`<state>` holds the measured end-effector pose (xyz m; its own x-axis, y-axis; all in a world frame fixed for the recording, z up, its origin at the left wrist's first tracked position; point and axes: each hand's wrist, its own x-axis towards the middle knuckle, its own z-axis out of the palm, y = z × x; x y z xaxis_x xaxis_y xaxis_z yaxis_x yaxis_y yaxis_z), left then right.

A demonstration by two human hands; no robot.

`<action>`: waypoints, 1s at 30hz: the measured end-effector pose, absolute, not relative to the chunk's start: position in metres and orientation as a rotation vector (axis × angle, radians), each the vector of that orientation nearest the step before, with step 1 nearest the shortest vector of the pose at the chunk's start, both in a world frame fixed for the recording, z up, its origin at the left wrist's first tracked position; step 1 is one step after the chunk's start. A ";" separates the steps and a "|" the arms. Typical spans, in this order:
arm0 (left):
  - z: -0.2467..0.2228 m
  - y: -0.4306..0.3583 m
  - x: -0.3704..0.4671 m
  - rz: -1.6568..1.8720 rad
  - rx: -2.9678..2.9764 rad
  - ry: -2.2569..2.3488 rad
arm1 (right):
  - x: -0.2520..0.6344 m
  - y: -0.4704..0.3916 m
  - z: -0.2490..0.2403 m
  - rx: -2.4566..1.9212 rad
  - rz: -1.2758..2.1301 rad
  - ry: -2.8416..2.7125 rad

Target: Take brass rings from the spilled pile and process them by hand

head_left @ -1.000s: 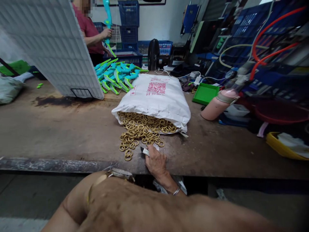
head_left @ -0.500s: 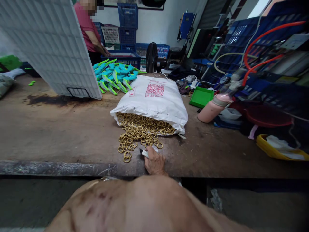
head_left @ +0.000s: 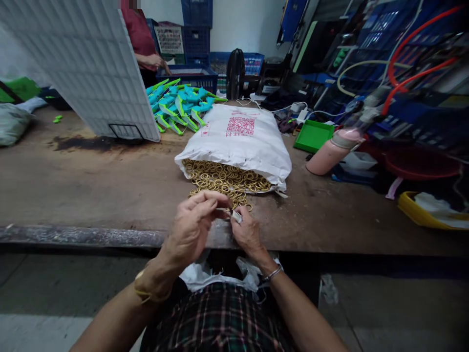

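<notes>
My right hand is closed round a small blade with a white-wrapped handle, held low over the table's front part. My left hand is close beside it, with thumb and fingers pinched together near the blade's tip. What the left fingers hold, if anything, is hidden. Just beyond both hands, a loose pile of brass-coloured rings spills from the mouth of a white woven sack printed in red. My left hand partly covers the nearest rings.
Left of the sack stand a leaning white ribbed panel and a heap of turquoise-and-green plastic parts. On the right are a green tray, a pink bottle and a yellow tray. Another person works behind the panel.
My left arm, earlier a large blur across the bottom, has drawn back, and my left hand now meets the right above the table. The right hand still grips the blade. The view has tilted slightly downward.
</notes>
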<state>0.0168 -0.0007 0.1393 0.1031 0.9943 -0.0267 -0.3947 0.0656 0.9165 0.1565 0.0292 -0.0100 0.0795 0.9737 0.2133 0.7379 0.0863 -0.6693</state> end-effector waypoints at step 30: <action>0.011 -0.021 0.001 1.126 1.630 1.196 | 0.137 0.003 0.029 -1.329 1.710 -0.956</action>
